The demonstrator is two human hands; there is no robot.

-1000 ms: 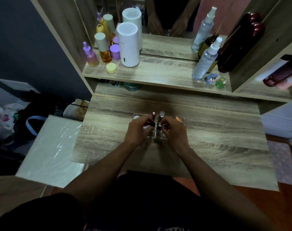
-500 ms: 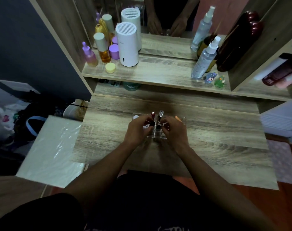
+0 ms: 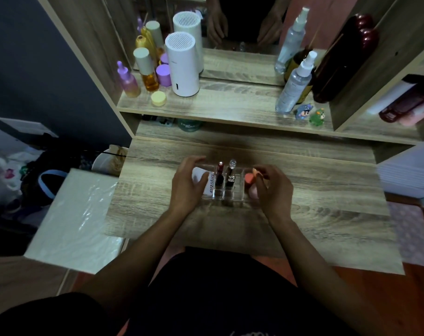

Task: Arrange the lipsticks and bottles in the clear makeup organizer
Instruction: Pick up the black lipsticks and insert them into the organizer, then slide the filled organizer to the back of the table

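Observation:
A clear makeup organizer (image 3: 231, 199) stands mid-desk. Two lipsticks are upright in its middle slots: a dark red one (image 3: 219, 174) and a black one with a clear cap (image 3: 231, 172). A white tube (image 3: 210, 184) with lettering sits in the left compartment. My left hand (image 3: 187, 188) curls around this tube, thumb across it. A pink bottle with an orange cap (image 3: 249, 179) sits in the right compartment. My right hand (image 3: 272, 189) has thumb and fingers closed on that bottle, hiding most of it.
The shelf behind holds a white cylinder (image 3: 181, 66), purple and amber bottles (image 3: 150, 73), a yellow jar (image 3: 158, 98), spray bottles (image 3: 294, 83) and two small figurines (image 3: 310, 113). A mirror stands behind them. A white box (image 3: 70, 219) lies left of the desk.
Both hands were together on the lipsticks in the middle slots. They have spread apart, the left to the white tube and the right to the pink bottle.

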